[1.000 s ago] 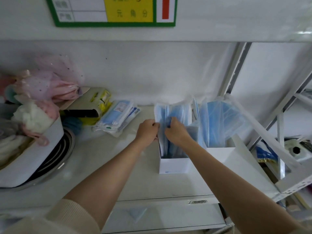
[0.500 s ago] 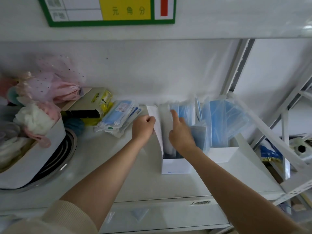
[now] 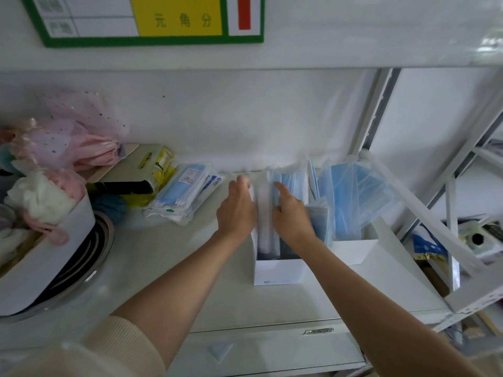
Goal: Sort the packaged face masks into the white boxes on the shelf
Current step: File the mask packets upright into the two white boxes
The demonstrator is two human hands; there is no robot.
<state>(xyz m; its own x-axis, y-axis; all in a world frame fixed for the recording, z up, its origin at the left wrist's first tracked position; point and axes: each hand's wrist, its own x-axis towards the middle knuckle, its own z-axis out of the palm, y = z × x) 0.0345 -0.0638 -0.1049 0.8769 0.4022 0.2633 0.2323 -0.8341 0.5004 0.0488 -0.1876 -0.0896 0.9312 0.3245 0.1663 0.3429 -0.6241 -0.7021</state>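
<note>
Two white cardboard boxes (image 3: 280,270) stand side by side on the shelf (image 3: 152,265), both packed with upright blue masks in glossy film (image 3: 292,183); the left hand (image 3: 237,210) curls over the near box's left wall; the right hand (image 3: 291,216) presses into its masks, forefinger extended, grasp hidden; a loose stack of packets (image 3: 185,194) lies left.

Bare shelf (image 3: 168,257) runs along the front edge, from the tilted white tub (image 3: 46,248) at the left end to the left white box (image 3: 280,270), and a hand can pass there. Behind it, loose mask packs (image 3: 185,194) lie near the back wall. Both hands, left hand (image 3: 238,210) and right hand (image 3: 292,219), fill the mouth of the left box. The right white box (image 3: 353,248) is crammed with upright blue masks (image 3: 351,197), and a slanted shelf brace (image 3: 424,216) closes the right end.
</note>
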